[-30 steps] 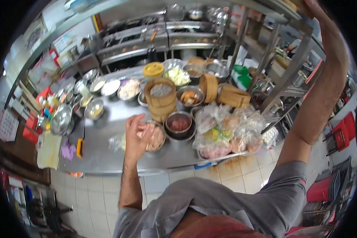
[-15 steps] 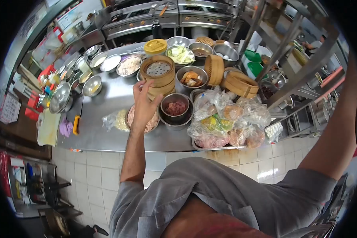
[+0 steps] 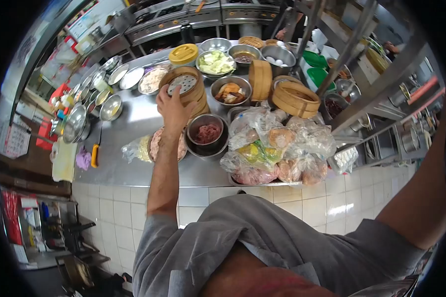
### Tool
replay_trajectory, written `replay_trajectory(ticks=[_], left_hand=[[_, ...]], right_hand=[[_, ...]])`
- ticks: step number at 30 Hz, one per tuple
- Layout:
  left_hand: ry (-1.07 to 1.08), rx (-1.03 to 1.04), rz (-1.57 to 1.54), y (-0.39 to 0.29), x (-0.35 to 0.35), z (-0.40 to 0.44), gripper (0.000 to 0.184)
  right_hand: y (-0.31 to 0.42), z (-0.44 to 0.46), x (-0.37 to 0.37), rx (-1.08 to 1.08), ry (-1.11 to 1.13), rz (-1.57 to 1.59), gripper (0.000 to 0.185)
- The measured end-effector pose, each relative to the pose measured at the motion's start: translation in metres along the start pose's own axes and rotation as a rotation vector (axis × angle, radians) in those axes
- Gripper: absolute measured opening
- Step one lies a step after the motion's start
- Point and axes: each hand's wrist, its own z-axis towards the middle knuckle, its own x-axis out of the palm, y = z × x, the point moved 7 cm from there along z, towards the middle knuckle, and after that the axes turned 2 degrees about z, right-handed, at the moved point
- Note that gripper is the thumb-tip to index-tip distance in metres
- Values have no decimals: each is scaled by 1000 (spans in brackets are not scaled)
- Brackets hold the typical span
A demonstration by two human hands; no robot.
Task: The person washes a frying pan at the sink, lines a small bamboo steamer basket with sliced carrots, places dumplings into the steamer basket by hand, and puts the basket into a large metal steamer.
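My left hand grips the near-left side of a stack of round bamboo steamers, its fingers over the top rim and its thumb against the side. A perforated metal disc lies inside the top steamer. Below my left wrist, a bowl of pale raw meat is partly hidden by the forearm. Just right of it, a steel bowl of dark red meat sits in a larger one. My right arm reaches out past the right edge, and its hand is out of view.
Bagged food fills a tray at the counter's front right. Bowls of cabbage, eggs and cooked food stand behind. More bamboo steamers are beside metal shelf posts. A yellow-handled tool lies left. Part of another person shows at upper right.
My left hand has moved up and forward from over the pale meat bowl to the steamer stack, its fingers now over the rim. My right forearm and hand have left the view. The camera has tilted.
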Motion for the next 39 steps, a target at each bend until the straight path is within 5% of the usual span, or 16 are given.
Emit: replay_trajectory(ticks=[6, 17, 24, 29, 33, 39], left_hand=[[9, -17, -81, 24, 12, 8, 39], [-273, -99, 87, 92, -70, 10, 42], [-191, -170, 120, 145, -59, -13, 40], [-292, -52, 86, 129, -69, 1, 39], [-262, 93, -301, 90, -67, 11, 40], [-30, 228, -375, 39, -22, 17, 39]], right_hand=[[-11, -9, 6, 12, 6, 41, 36], [2, -8, 33, -33, -32, 91, 30], [39, 39, 60, -94, -114, 124, 26], [70, 80, 75, -138, -186, 111, 24], [86, 95, 79, -161, -250, 82, 22], [95, 59, 66, -126, -397, 48, 24]])
